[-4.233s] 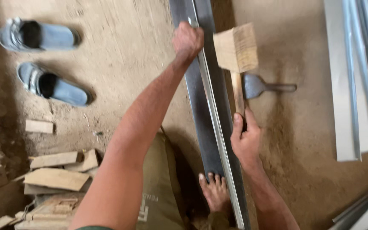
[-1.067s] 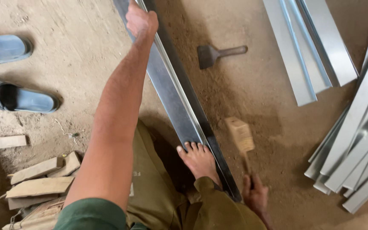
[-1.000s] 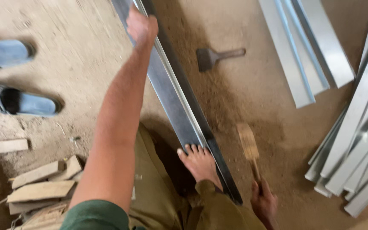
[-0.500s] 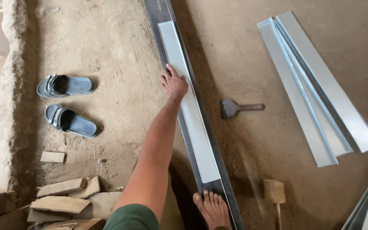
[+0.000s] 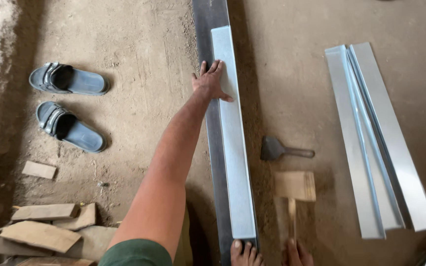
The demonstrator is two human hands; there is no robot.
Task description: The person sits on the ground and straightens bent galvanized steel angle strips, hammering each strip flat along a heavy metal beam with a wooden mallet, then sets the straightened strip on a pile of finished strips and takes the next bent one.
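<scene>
Packed dirt floor [image 5: 139, 44] spreads under everything, with a long dark steel channel [image 5: 204, 15] running away from the person and a pale sheet-metal strip [image 5: 232, 148] lying inside it along its length. On that strip the left hand [image 5: 210, 83] lies flat, its fingers [image 5: 216, 66] spread wide and pointing up the channel, the thumb out to the right on the strip, gripping nothing. Well behind those fingers, a bare foot [image 5: 244, 252] presses the strip's near end. At the bottom edge the right hand [image 5: 298, 253] is mostly cut off; it meets the handle of a wooden mallet [image 5: 294, 189] that rests on the floor, but whether its fingers close round it cannot be told. Just beyond the mallet head lies a flat scraper [image 5: 279, 149]. Far right of the fingers lie folded metal strips [image 5: 375, 133]; far left, two grey sandals [image 5: 67, 106] and some wood offcuts [image 5: 45, 231].
</scene>
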